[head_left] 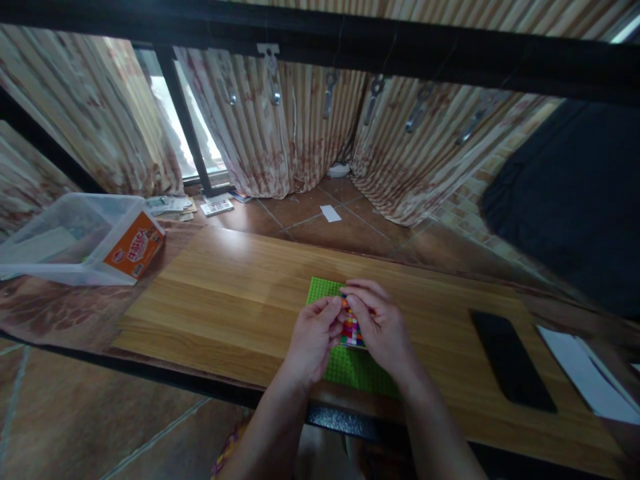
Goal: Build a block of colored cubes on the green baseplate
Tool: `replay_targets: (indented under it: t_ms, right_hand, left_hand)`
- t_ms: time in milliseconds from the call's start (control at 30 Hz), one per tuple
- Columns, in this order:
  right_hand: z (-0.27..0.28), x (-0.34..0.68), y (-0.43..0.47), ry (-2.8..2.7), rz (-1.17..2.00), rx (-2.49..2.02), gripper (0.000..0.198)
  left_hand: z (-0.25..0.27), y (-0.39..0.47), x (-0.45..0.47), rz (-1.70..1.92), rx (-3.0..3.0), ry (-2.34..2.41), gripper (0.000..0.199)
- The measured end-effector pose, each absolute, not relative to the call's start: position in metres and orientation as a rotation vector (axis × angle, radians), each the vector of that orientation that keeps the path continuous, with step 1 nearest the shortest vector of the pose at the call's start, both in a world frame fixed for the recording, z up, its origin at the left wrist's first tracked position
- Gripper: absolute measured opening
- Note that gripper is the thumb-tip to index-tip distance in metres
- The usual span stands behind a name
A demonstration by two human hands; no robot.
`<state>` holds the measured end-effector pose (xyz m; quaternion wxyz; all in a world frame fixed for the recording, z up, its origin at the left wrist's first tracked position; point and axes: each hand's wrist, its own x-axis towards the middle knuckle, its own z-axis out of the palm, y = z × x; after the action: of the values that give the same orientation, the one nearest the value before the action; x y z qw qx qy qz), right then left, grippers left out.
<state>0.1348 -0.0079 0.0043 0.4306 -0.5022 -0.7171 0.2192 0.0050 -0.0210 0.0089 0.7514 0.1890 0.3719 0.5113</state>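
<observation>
A green studded baseplate lies on the wooden board. On its middle sits a patch of small multicoloured toy bricks in pink, white, red, orange and blue. Over that patch my two hands meet, fingertips almost touching. My left hand is closed in a pinch at a tiny orange brick. From the other side my right hand pinches at the same spot, its fingers curled and covering part of the bricks. A dark piece shows by its fingertips, too small to make out.
The wooden board spans the low table. A clear plastic bin with an orange label stands at the left. Toward the right lie a black phone-like slab and white paper. Metal hooks hang from a dark bar before curtains.
</observation>
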Motion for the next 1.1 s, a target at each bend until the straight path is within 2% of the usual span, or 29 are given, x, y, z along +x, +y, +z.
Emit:
replay_targets:
  t_ms: [133,400,733,1100]
  right_hand:
    - [0.006,0.134,-0.011,-1.775,0.651,-1.190,0.024]
    - [0.007,0.134,-0.015,-1.726,0.542,-1.204,0.013]
    - [-0.011,0.172,-0.002,-1.574,0.634,-1.449,0.011]
    - [-0.017,0.163,0.002,-1.582,0.656,-1.479,0.011]
  left_hand:
    - [0.009,-0.021,0.004,1.116,0.380,0.758,0.035]
    - [0.008,-0.021,0.005,1.107,0.356,0.771,0.037]
    - [0.011,-0.013,-0.002,1.277,-0.080,0.832,0.009]
    - [0.016,-0.012,-0.005,1.323,-0.156,0.744,0.021]
